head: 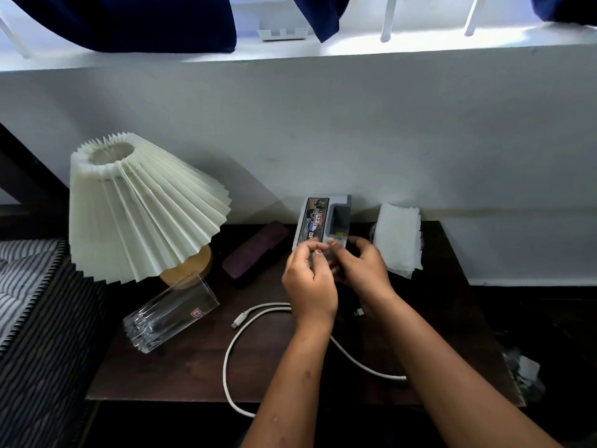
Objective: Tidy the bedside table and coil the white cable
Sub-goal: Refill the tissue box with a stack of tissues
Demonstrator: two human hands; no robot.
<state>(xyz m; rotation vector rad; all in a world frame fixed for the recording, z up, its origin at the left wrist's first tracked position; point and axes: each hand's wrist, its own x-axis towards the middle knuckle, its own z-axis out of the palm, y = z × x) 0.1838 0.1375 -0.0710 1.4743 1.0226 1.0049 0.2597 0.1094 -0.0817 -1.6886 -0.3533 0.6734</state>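
From my head camera, my left hand point(310, 279) and right hand point(361, 270) meet over the dark wooden worktop point(181, 367), fingers curled together at the lower edge of the small grey printed cardboard box point(323, 221); whether they pinch the box or something smaller, I cannot tell. The white charging cable point(232, 360) sprawls loose below my wrists, one end spilling off the front edge. I should set the box squarely against the wall, then gather the cable in even loops.
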